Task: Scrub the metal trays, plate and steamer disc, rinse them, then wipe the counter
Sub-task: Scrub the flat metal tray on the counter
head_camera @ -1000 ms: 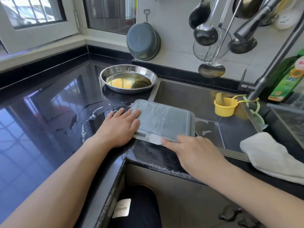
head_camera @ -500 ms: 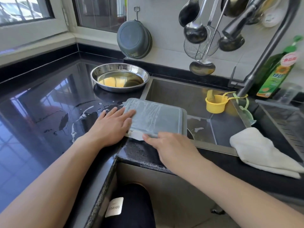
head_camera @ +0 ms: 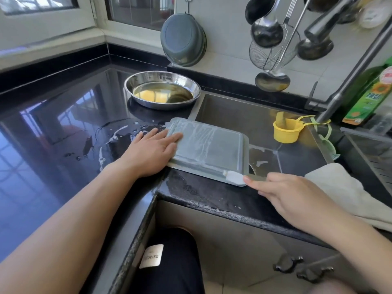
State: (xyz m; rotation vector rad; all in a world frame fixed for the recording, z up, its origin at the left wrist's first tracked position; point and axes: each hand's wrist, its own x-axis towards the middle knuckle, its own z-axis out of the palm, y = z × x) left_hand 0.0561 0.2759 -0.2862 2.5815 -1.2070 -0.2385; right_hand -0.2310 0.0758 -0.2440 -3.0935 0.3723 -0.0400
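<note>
**Tray scrub under way, rest pending**

Tray [head_camera: 209, 150], inverted and soapy, straddles the counter [head_camera: 63, 132] and the sink [head_camera: 244, 115] edge. Left hand [head_camera: 152, 151] presses it flat; right hand [head_camera: 297, 200] pinches a white scrubber [head_camera: 234, 178] at its near rim. Round plate [head_camera: 162, 90] looks unwashed; rinsing and counter wipe remain.

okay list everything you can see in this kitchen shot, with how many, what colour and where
rectangular metal tray: one, grey, soapy, upside down over the sink's near-left corner
scrub pad: one, white, on the tray's near rim
round metal plate: one, silver, counter behind the tray
sink: one, steel
yellow cup: one, in the sink
cloth: one, white, counter right
detergent bottle: one, green, far right
hanging basin: grey, on the wall
ladles and strainer: several, hanging
faucet: one, grey
left hand: flat on the tray
right hand: holds the pad
</note>
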